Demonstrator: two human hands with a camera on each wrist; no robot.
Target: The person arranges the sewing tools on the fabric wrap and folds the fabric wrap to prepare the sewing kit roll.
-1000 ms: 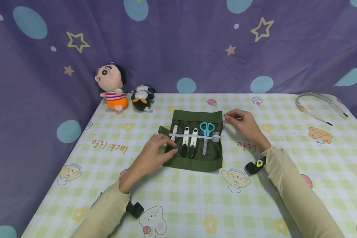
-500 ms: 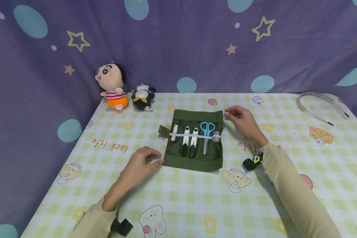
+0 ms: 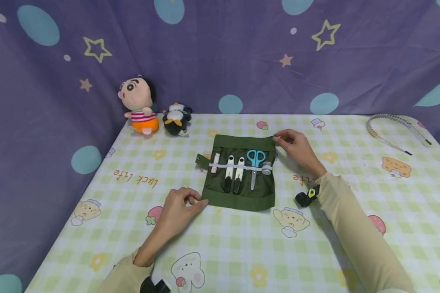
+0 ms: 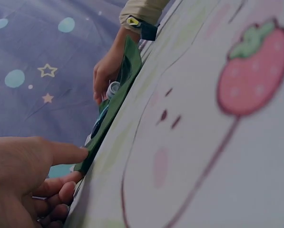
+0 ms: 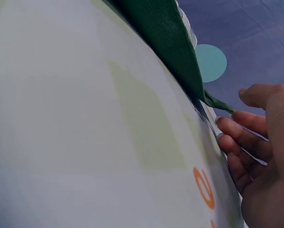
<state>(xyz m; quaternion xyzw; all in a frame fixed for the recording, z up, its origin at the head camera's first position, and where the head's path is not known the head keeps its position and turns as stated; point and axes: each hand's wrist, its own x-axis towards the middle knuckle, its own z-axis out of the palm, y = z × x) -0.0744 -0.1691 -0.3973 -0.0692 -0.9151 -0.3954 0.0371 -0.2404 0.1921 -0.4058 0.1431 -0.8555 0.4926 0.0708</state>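
Observation:
A dark green fabric tool roll (image 3: 242, 202) lies unrolled on the table. Its grey elastic band holds blue-handled scissors (image 3: 256, 157), a small pinkish-white stick (image 3: 215, 162), two white tools (image 3: 229, 167) with black ends, and a grey spool-like piece (image 3: 266, 168). My left hand (image 3: 178, 211) pinches the roll's near left corner; in the left wrist view, thumb and forefinger lie on either side of the fabric. At the far right corner is my right hand (image 3: 296, 147). In the right wrist view, the forefinger touches the corner while the thumb stands apart from it.
A plush doll (image 3: 139, 103) in a striped shirt and a black-and-white plush toy (image 3: 177, 119) are at the back left. A headband (image 3: 388, 129) lies at the back right. Behind the checked tablecloth (image 3: 249, 248) hangs a purple curtain (image 3: 198, 61).
My left hand has drawn back from the stick's side of the tool roll and taken its near left corner. My right hand has shifted slightly left, onto the far right corner.

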